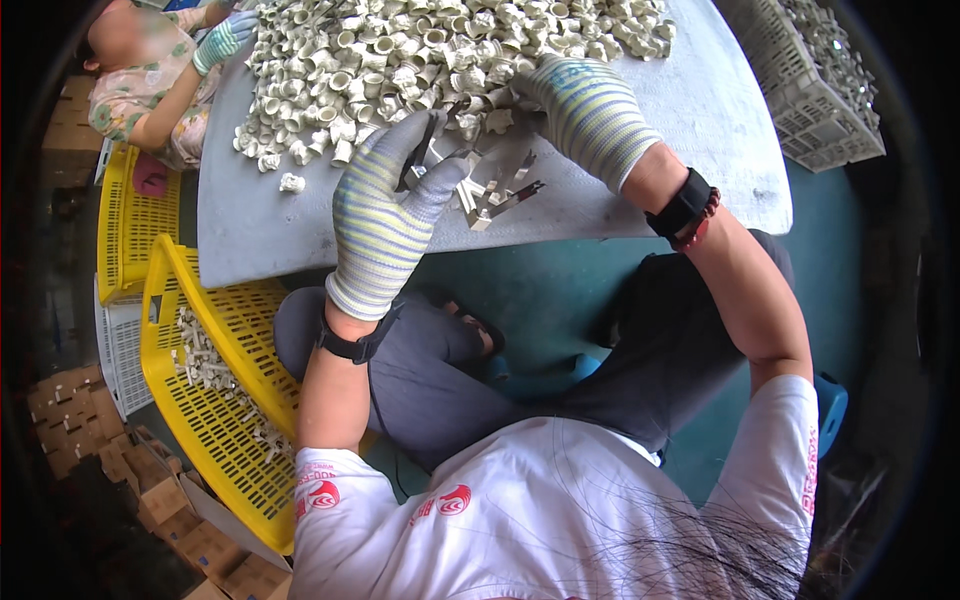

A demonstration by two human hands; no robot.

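Note:
My left hand (385, 215), in a striped knit glove, is at the table's near edge. Its thumb and fingers close round a thin metal bracket (425, 148) with a dark part, mostly hidden by the glove. Over the near side of a heap of small off-white cup-shaped pieces (400, 60) is my right hand (592, 112), gloved likewise. Its fingers curl down, and their tips and whatever is in them cannot be made out. Between my hands, several shiny metal brackets (482, 212) with white and dark parts lie on the grey table (690, 130). A single off-white piece (292, 183) sits apart at the left.
Yellow plastic baskets (215, 420) stand left of my legs, one holding small white parts (205, 355). A white crate (800, 100) of metal parts is at the far right. Across the table's left corner, a co-worker's gloved hand (225, 40) is near the heap. Cardboard boxes (75, 415) are stacked lower left.

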